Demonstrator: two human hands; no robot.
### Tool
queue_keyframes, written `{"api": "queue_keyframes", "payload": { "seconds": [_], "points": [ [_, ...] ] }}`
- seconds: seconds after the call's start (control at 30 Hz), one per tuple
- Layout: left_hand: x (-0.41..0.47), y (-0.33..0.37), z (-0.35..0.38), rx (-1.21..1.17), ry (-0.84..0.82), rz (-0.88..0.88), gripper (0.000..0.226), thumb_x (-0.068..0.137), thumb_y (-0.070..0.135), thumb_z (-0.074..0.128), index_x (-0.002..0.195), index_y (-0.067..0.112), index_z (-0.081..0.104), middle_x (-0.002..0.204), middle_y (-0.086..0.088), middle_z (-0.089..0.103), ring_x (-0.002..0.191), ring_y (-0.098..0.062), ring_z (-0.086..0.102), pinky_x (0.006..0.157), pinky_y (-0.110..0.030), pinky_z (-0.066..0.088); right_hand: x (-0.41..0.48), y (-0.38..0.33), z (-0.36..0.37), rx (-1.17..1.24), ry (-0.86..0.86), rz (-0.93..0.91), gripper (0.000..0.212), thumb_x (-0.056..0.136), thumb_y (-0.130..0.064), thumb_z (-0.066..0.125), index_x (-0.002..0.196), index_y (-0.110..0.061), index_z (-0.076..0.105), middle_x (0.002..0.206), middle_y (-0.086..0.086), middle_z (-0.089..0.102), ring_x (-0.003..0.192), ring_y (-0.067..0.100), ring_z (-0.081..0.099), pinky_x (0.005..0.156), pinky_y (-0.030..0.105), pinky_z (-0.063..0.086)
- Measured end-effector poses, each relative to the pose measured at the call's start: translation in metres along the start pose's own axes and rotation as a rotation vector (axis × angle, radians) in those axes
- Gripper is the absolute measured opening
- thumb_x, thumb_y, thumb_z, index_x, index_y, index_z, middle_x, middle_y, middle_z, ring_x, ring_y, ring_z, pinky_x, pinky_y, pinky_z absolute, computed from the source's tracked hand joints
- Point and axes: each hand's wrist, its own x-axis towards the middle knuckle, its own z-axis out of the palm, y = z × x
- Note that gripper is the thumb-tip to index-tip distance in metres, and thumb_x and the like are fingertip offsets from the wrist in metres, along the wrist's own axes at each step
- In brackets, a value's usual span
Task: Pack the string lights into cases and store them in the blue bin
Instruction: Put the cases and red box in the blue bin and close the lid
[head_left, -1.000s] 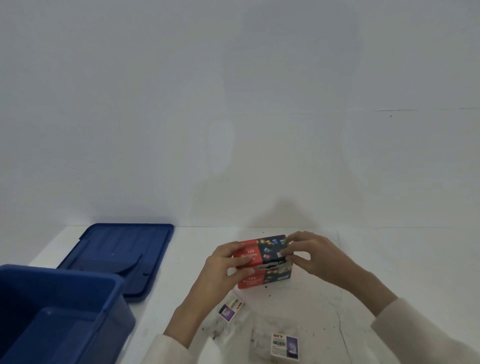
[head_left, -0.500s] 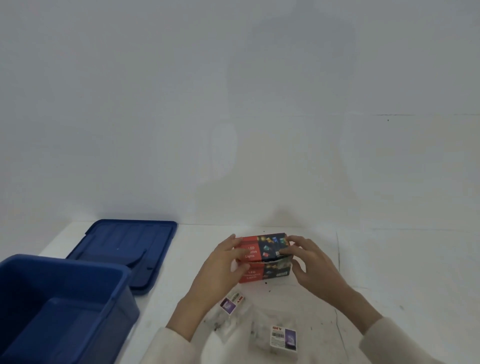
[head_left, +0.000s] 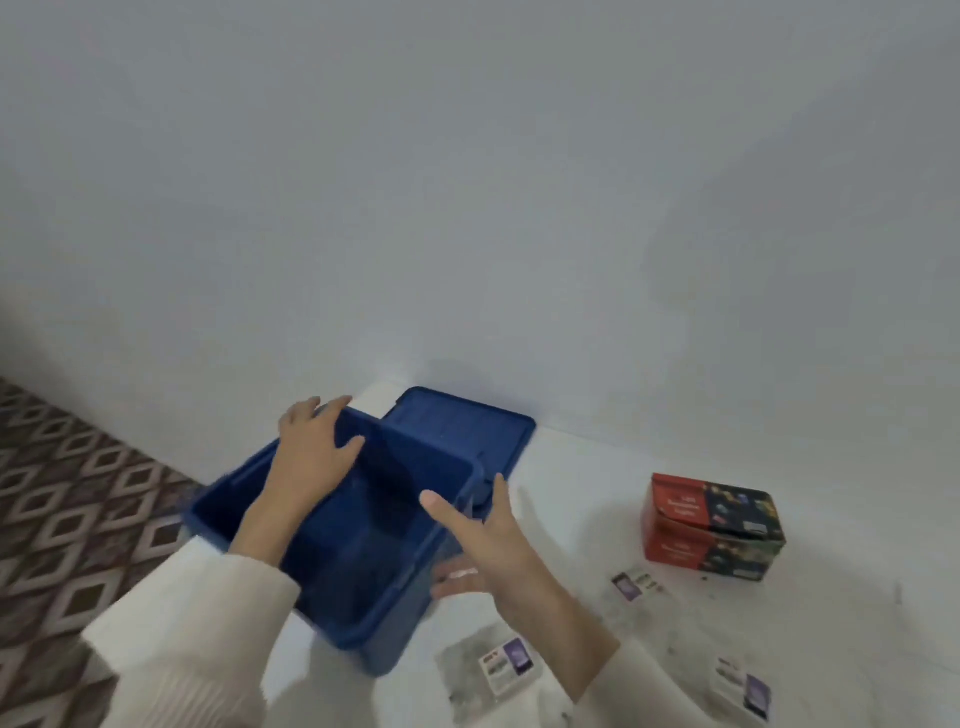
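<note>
Because the blue bin is wide and has to be steered from both sides, the left hand takes its far wall at centre-left of the frame. The fingers hook over the rim and the thumb lies against the inner face, a closed hold on the plastic. The right hand meets the opposite wall just right of centre with fingers straight and spread, thumb raised above the rim and the rest laid along the outside. It is not clamped, more a brace or push than a grasp, though blur softens the detail.

The bin sits tilted across the left edge of the white table, one corner out over the patterned floor, and its inside looks bare. The two-handed hold probably serves to bring it closer to the goods.

Its blue lid lies flat just behind it near the wall, off so the mouth is free. Well apart at right, two string-light cases stand stacked, not yet stored. Clear labelled bags lie along the lower right; their contents are too blurred to tell.
</note>
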Motion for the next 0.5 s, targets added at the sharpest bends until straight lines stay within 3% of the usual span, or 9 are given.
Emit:
{"api": "queue_keyframes", "payload": {
  "seconds": [0.1, 0.17, 0.27, 0.4, 0.5],
  "points": [
    [0.009, -0.068, -0.012, 0.298, -0.119, -0.3, 0.071, 0.087, 0.027, 0.058, 0.146, 0.014, 0.02, 0.147, -0.023, 0.028, 0.136, -0.039, 0.023, 0.112, -0.046, 0.022, 0.012, 0.023, 0.028, 0.085, -0.069, 0.033, 0.102, 0.071, -0.032, 0.08, 0.142, -0.045, 0.009, 0.135, -0.003, 0.05, 0.09, 0.033, 0.067, 0.053, 0.038, 0.057],
    [0.006, -0.094, -0.022, 0.265, -0.186, -0.39, 0.058, 0.085, 0.02, 0.059, 0.136, 0.009, 0.035, 0.136, -0.021, 0.046, 0.125, -0.036, 0.042, 0.102, -0.042, 0.037, 0.019, 0.029, 0.036, 0.088, -0.064, 0.001, 0.086, 0.078, -0.009, 0.071, 0.139, -0.041, 0.017, 0.126, 0.002, 0.054, 0.094, 0.032, 0.064, 0.048, 0.035, 0.055],
    [-0.003, -0.101, -0.044, 0.214, -0.16, -0.359, 0.035, 0.08, 0.01, 0.062, 0.115, 0.007, 0.059, 0.117, -0.017, 0.061, 0.106, -0.032, 0.056, 0.086, -0.035, 0.046, 0.019, 0.017, 0.039, 0.103, -0.045, -0.049, 0.067, 0.08, 0.011, 0.051, 0.131, -0.028, 0.031, 0.112, 0.01, 0.057, 0.085, 0.026, 0.06, 0.044, 0.027, 0.051],
    [-0.003, -0.055, -0.093, 0.187, -0.035, -0.255, 0.033, 0.081, 0.012, 0.062, 0.113, 0.007, 0.061, 0.105, -0.017, 0.064, 0.082, -0.027, 0.052, 0.071, -0.032, 0.042, 0.008, -0.027, 0.011, 0.047, -0.007, -0.124, 0.057, 0.078, 0.012, 0.049, 0.124, -0.02, 0.044, 0.111, 0.016, 0.061, 0.09, 0.031, 0.061, 0.058, 0.042, 0.057],
    [-0.007, 0.014, -0.12, 0.139, -0.031, -0.129, 0.039, 0.08, 0.023, 0.069, 0.116, 0.013, 0.061, 0.106, -0.014, 0.064, 0.085, -0.027, 0.053, 0.074, -0.031, 0.042, -0.015, -0.072, -0.04, -0.071, 0.16, -0.231, 0.056, 0.08, 0.01, 0.049, 0.125, -0.022, 0.042, 0.108, 0.01, 0.062, 0.087, 0.028, 0.063, 0.062, 0.04, 0.056]
  ]
}}
